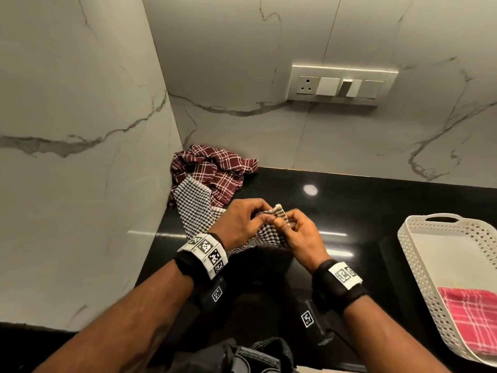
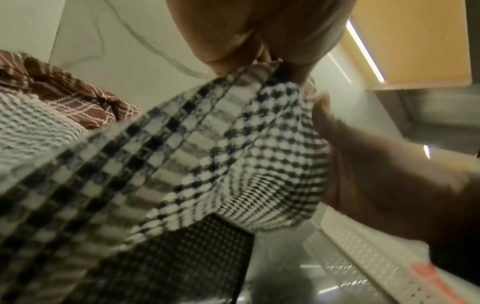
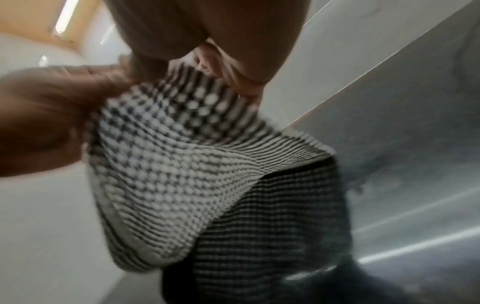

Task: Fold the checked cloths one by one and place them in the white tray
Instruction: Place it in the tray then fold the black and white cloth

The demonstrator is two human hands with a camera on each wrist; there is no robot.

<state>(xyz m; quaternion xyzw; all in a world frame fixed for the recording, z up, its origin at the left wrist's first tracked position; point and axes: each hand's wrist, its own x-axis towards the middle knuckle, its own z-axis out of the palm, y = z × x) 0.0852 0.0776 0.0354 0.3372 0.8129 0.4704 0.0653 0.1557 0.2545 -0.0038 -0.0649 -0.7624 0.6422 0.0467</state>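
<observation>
A black-and-white checked cloth (image 1: 195,208) trails from the corner pile toward me, lifted above the black counter. My left hand (image 1: 248,216) and right hand (image 1: 291,227) both pinch its upper edge close together, fingers curled. In the left wrist view the cloth (image 2: 207,154) hangs from my left hand (image 2: 257,55), with the right hand (image 2: 376,181) beside it. In the right wrist view the cloth (image 3: 176,164) hangs below my right hand (image 3: 207,61), and the left hand (image 3: 52,115) grips it at the left. A maroon checked cloth (image 1: 215,168) lies crumpled in the corner. The white tray (image 1: 419,254) at right holds a folded red checked cloth (image 1: 473,319).
The black glossy counter (image 1: 349,211) meets marble walls at the back and left. A switch panel (image 1: 341,86) is on the back wall. The tray's perforated side (image 2: 363,257) shows low in the left wrist view.
</observation>
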